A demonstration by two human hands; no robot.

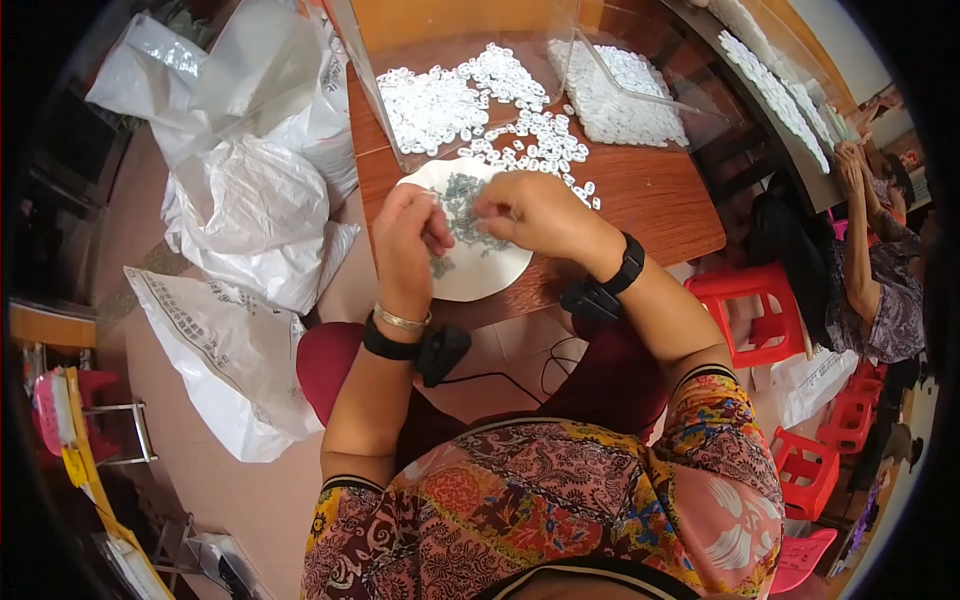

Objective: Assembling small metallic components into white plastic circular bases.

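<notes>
Though perhaps pinching, hands point(470, 225) over plate point(490, 275).

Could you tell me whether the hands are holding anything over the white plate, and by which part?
Cannot be told: left hand and right hand pinch together over the white plate, hiding whatever is between their fingertips.

table: a reddish-brown wooden table point(660, 200), its near edge toward the person; grain runs along the top
plate: a white round plate point(490, 270) lies at the near edge, overhanging it a little; a heap of small grey-green bits point(462, 205) sits on it
rings: small white plastic rings point(530, 135) — loose, spread from the plate's far side toward the back
boxes: clear plastic bins point(420, 100) at the back, heaped with white rings
floor: tan tiles point(150, 230); white plastic sacks point(240, 200) and red plastic stools point(750, 300) stand on it
</notes>
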